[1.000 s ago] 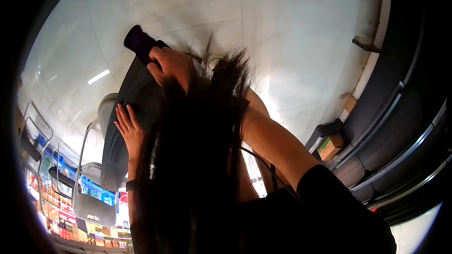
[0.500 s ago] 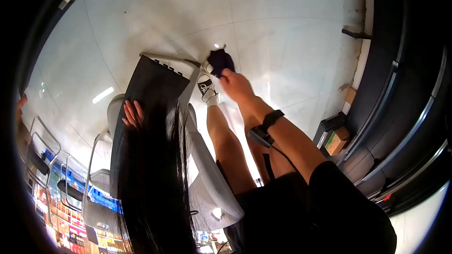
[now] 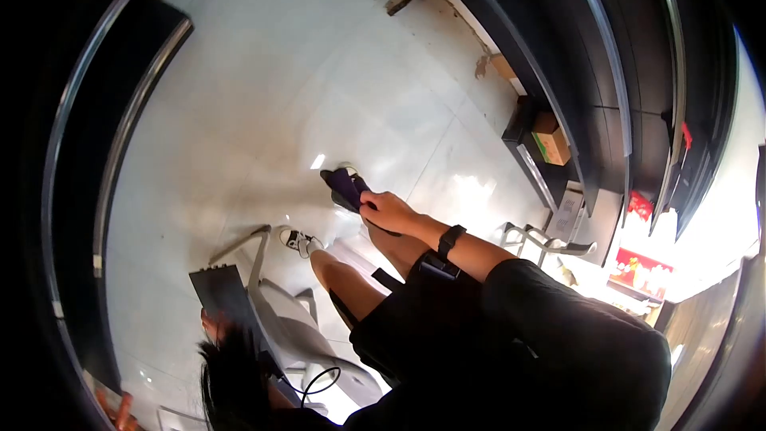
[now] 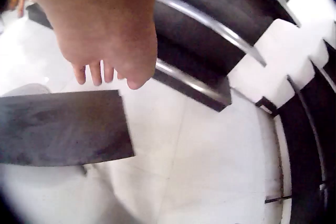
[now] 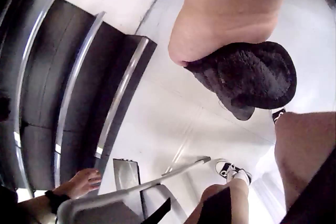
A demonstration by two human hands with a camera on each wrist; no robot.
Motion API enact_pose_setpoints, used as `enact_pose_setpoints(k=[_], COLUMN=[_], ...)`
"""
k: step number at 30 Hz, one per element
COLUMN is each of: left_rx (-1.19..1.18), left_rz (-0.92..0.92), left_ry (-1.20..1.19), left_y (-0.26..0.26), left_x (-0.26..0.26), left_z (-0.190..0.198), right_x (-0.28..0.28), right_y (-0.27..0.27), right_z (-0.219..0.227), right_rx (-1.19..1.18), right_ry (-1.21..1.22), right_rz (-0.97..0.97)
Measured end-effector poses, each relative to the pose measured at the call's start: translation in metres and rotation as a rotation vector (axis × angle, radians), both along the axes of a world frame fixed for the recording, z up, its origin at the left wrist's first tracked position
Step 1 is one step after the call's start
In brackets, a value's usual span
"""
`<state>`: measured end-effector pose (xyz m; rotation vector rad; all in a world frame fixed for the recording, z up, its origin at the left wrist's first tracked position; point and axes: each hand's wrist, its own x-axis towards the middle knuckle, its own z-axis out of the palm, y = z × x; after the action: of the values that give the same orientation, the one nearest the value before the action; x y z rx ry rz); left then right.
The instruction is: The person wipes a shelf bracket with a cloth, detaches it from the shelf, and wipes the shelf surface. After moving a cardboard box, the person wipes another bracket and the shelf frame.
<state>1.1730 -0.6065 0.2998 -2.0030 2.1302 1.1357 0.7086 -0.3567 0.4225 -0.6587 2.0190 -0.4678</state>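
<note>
My right hand [image 3: 388, 211] grips a dark purple, fuzzy cloth [image 3: 345, 187] above the floor, out past my knees. In the right wrist view the cloth [image 5: 252, 77] hangs in soft folds below the hand. My left hand [image 4: 107, 29] is beside a dark flat board [image 4: 65, 127], its fingers fairly straight and apart from one another. Nothing is held in that hand. From the head view, the board [image 3: 219, 291] runs alongside a grey chair [image 3: 291, 315], and hair covers part of the left hand.
Black shelves with metal edges [image 3: 610, 48] curve along the right, and more shelving [image 3: 140, 128] stands at the left. A small cardboard box [image 3: 550, 140] sits on a low shelf. My sneaker [image 3: 297, 241] is on the pale tiled floor [image 3: 263, 96].
My right hand has carried the cloth off the board and out over the floor past my knees. My left hand, earlier flat on the board, is at its side. The head view has turned.
</note>
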Motion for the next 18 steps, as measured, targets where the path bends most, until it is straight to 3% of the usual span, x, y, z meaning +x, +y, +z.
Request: enact_pose_setpoints(k=[3,6,8,10,12,16,18], left_rx=[0.071,0.145,0.082,0.075,-0.006,0.276,0.204], left_rz=[0.034,-0.083,-0.333,-0.687,-1.054,-1.326,-1.430], left_ry=[0.090,0.242,0.536,0.366,0.626,0.773,0.812], left_y=[-0.021,-0.024,-0.014,0.031,0.073,0.154,0.173], left_x=[-0.055,-0.168,-0.246,-0.381,-0.465,-0.606,-0.647], left_z=[0.018,0.036,0.008,0.079,0.094,0.169,0.182], right_x=[-0.033,-0.071,-0.099,-0.127,-0.149,-0.189,-0.207], right_y=[0.026,0.043,0.059,0.073,0.086,0.094,0.095], right_z=[0.008,0.041,0.065,0.092,0.116,0.163,0.169], right_rx=[-0.104,-0.156,-0.223,-0.339,-0.431,-0.639,-0.709], right_ry=[-0.086,-0.159,-0.292,-0.383,-0.518,-0.594,-0.694], right_rz=[-0.106,-0.221,-0.322,-0.408,-0.560,-0.741,-0.873])
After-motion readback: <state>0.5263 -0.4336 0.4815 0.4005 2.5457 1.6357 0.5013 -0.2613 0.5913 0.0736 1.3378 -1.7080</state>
